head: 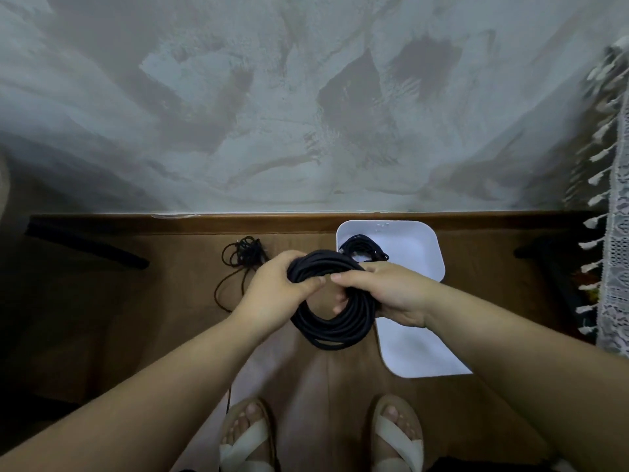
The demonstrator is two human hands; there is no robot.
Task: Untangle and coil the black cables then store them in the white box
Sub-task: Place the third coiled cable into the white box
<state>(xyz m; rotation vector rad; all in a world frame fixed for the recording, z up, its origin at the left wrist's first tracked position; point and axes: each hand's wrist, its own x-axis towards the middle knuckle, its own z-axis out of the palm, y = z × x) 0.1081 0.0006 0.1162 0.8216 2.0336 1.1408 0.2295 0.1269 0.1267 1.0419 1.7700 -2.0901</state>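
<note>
Black cable wound into a thick coil (335,321) is gripped from both sides above a wooden table (163,287). The left hand (279,284) curls round its upper left rim and the right hand (391,294) is clamped on the right, thumbs nearly meeting on top. The white box (422,352) lies just to the right, its long side running toward the wall, partly under the nearer right hand. A smaller coil (362,248) already sits in its far end; a tangled cable (243,255) waits at left.
</note>
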